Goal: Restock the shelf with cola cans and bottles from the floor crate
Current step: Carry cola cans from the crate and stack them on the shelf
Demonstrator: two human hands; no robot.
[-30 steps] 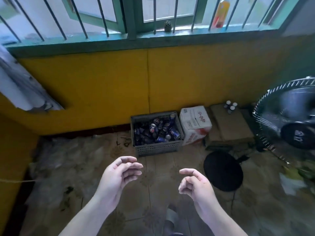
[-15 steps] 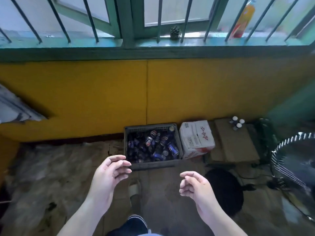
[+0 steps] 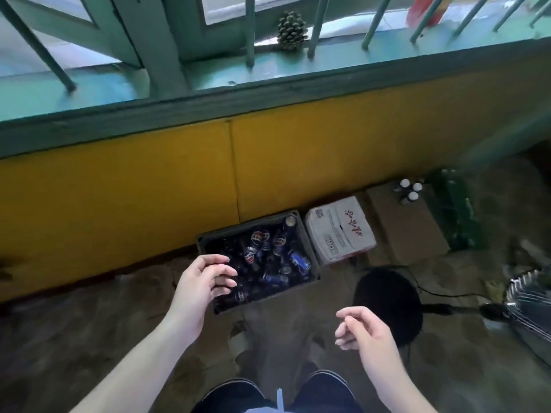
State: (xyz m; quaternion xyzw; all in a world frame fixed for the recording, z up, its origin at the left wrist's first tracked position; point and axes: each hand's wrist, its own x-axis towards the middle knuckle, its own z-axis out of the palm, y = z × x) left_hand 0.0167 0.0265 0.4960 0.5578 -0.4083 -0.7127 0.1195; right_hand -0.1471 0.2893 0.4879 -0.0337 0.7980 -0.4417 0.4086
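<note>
The dark plastic crate (image 3: 269,298) sits on the floor against the foot of the yellow wall (image 3: 149,189), filled with a jumble of blue cola cans (image 3: 299,261) lying at all angles; one can stands upright in its 1 o'clock corner.

The left hand (image 3: 199,281) hangs over the crate's 8 o'clock corner, palm turned towards 3 o'clock. Its fingers (image 3: 223,271) are loosely curled and spread a little, with the thumb uppermost, and they hold nothing. Whether the fingertips touch a can cannot be told. The bare forearm reaches in from 7 o'clock.

The right hand (image 3: 366,332) hovers at the crate's 5 o'clock, apart from it and above the floor. Its fingers (image 3: 347,312) are half curled towards the palm and hold nothing, and the forearm comes in from 5 o'clock.

Just beside the crate at 3 o'clock lies a white printed carton (image 3: 340,231). Beyond it is a flat brown cardboard box (image 3: 405,228) carrying small white-capped bottles (image 3: 410,190). A round black fan base (image 3: 387,302) rests at the crate's 4 o'clock. A pine cone (image 3: 292,29) stands on the green windowsill (image 3: 328,67) at 12 o'clock.
</note>
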